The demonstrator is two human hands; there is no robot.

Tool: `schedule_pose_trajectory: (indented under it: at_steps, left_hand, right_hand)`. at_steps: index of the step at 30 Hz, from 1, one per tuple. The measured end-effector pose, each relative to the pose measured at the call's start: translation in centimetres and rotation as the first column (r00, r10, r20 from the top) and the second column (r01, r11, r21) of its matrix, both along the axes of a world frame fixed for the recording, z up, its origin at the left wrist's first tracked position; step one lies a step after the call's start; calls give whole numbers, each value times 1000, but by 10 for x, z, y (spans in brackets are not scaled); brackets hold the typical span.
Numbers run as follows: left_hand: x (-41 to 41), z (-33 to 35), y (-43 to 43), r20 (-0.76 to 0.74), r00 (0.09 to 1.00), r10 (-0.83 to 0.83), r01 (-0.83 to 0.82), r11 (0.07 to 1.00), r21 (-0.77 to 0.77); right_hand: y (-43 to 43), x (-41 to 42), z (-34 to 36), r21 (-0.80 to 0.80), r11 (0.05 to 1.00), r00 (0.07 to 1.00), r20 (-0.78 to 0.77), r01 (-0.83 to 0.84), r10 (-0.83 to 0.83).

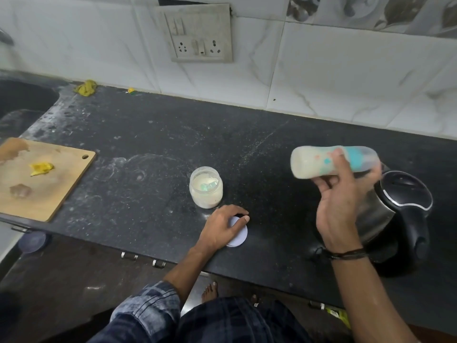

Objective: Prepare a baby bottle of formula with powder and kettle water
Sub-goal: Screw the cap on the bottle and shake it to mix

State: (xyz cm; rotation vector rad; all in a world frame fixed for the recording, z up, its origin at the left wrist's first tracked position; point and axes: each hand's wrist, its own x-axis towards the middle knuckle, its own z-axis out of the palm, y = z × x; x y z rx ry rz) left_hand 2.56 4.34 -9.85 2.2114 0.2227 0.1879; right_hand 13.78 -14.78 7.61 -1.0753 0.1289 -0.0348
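My right hand [341,206] grips a baby bottle [319,162] that lies sideways in the air above the counter, blurred, its base pointing left and milky liquid inside. An open clear jar of formula powder [206,191] stands mid-counter with a pale green scoop in it. Just in front of the jar, my left hand [222,229] rests on the jar's flat white lid [238,236], which lies on the counter. The steel and black kettle [400,214] stands to the right, partly behind my right hand, lid down.
A wooden cutting board [61,184] with yellow scraps lies at the left counter edge. A dark sink [22,100] is at the far left. A yellow cloth [86,87] sits by the tiled wall, under a socket panel [201,35].
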Motion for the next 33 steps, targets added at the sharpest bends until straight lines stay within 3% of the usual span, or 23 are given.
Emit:
schedule_pose_trajectory:
  at_steps: [3,7,11,15,19,20,24,28,31,33]
  left_hand:
    - [-2,0,1,6,1000,-8,9,1000,-6]
    - [0,2,1,4,1000,-13,13,1000,3]
    - [-2,0,2,15,1000,-15,15,1000,-1]
    - [-1,1,1,23,1000,-16,16,1000,5]
    - [-1,-2,3,18,1000,-17,17,1000,2]
    - [-1,-2,3,18,1000,-23,23,1000,-2]
    - [0,-1,1,29,1000,-13,13,1000,0]
    - [-1,-3,3,19,1000,-18,18,1000,0]
    - [0,-2,2,13,1000,-15,15,1000,6]
    - [0,-2,1,9,1000,-8,8,1000,7]
  right_hand:
    - [3,-6,-3,-185,965,982,6,-184,188]
    - [0,-1,-1,5,1000,1000,21,18,-18]
    - [2,-2,-3,-204,958,978,24,-200,209]
    - [-3,-3,2,-39,999,996,90,11,-7]
    - [-4,-3,1,-262,951,973,119,-161,197]
    - [-5,-5,3,-257,956,971,155,-139,183]
    - [-7,-3,5,-79,996,980,197,47,-31]
    - [-5,-7,1,-286,942,955,184,-175,233]
    - [-4,-11,7,-103,995,970,240,5,20]
    - [-5,-6,7,-69,995,975,214,73,-56]
